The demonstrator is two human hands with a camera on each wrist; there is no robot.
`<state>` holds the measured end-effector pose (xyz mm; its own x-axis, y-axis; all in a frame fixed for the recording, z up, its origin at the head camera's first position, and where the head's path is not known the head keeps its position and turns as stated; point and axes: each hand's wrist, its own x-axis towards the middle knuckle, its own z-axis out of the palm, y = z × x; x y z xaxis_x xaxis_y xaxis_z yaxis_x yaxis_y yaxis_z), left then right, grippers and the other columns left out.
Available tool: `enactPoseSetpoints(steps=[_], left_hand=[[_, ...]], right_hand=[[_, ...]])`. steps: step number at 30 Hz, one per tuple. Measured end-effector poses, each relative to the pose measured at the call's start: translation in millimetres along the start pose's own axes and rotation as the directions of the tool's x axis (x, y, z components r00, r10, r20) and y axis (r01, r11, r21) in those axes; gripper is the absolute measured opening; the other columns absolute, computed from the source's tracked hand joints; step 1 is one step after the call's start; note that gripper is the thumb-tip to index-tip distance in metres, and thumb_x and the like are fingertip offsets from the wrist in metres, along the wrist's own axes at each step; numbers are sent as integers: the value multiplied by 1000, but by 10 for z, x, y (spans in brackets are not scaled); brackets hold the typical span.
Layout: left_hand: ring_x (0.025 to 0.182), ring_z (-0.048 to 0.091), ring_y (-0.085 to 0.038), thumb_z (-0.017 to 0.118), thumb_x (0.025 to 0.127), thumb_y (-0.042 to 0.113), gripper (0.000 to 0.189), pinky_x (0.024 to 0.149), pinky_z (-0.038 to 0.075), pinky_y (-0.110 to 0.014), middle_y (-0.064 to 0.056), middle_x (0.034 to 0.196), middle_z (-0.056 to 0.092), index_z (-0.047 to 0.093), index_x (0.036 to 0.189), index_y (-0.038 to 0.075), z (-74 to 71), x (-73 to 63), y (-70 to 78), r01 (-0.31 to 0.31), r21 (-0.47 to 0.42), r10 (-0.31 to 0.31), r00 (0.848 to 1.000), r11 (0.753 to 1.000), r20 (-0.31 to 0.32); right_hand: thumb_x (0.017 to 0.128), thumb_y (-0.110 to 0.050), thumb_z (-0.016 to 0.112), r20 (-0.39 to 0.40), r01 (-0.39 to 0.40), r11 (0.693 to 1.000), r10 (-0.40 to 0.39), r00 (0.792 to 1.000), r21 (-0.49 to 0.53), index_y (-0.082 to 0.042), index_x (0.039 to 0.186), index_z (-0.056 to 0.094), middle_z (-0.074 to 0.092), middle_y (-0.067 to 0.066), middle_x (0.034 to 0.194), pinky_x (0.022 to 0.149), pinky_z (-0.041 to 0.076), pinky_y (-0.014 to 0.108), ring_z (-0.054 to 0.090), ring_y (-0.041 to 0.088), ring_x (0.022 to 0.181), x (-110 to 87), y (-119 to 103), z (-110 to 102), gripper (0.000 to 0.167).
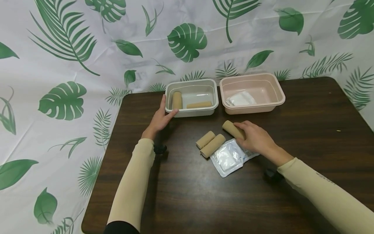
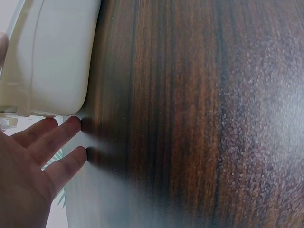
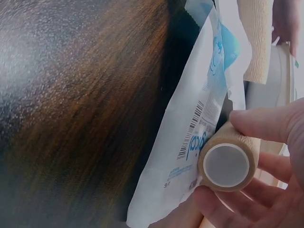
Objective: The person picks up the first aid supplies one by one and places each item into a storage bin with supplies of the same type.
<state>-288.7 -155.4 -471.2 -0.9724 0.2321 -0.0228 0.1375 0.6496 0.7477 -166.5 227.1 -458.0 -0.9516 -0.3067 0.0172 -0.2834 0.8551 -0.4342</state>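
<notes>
One tan roll (image 1: 232, 129) is being pinched in the grip of the right hand (image 1: 256, 138), thumb to one side and fingers to the other, above the packets on a dark wood-grain tabletop (image 1: 181, 195). Just left of that hand, a shorter roll (image 1: 205, 139) and a longer roll (image 1: 212, 146) are lying side by side, the longer one bordering a silvery packet (image 1: 228, 158). A white packet (image 3: 183, 161), printed in blue and marked with a barcode, is being shown next to the held roll from the right wrist. The gray bin (image 1: 191, 113) is being touched at its front left corner by the left hand (image 1: 159, 119), its grip being spread wide, with the thumb lying at the front rim. Inside that bin, one roll (image 1: 177, 100) is being lined up with the left end and another roll (image 1: 199, 104) with the front wall. Just to the right, a pink bin (image 1: 251, 110) is being partly filled by white packaging (image 1: 242, 98). Both forearms are being covered by cream sleeves (image 1: 132, 182), and the tabletop is being backed by a leaf-printed cloth (image 1: 204, 9).
</notes>
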Motion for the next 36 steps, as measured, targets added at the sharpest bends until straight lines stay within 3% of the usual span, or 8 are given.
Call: enactPoseSetpoints(steps=[21, 36], left_hand=[[138, 35, -40, 53, 92, 62, 95, 109, 27, -56, -18, 158, 26, -8, 158, 30, -1, -2, 18, 5, -5, -4, 1000, 1000, 7], [139, 34, -39, 52, 91, 65, 96, 110, 27, -56, -16, 159, 25, -8, 158, 30, 10, 14, 3, 10, -4, -10, 1000, 1000, -3]], right_hand=[[84, -15, 74, 8, -21, 1000, 21, 1000, 22, -4, 138, 54, 61, 20, 120, 76, 47, 51, 58, 31, 91, 5, -3, -24, 58], [84, -13, 75, -46, 62, 997, -60, 997, 40, -8, 139, 56, 62, 12, 114, 73, 47, 45, 58, 26, 87, 32, -142, -89, 58]])
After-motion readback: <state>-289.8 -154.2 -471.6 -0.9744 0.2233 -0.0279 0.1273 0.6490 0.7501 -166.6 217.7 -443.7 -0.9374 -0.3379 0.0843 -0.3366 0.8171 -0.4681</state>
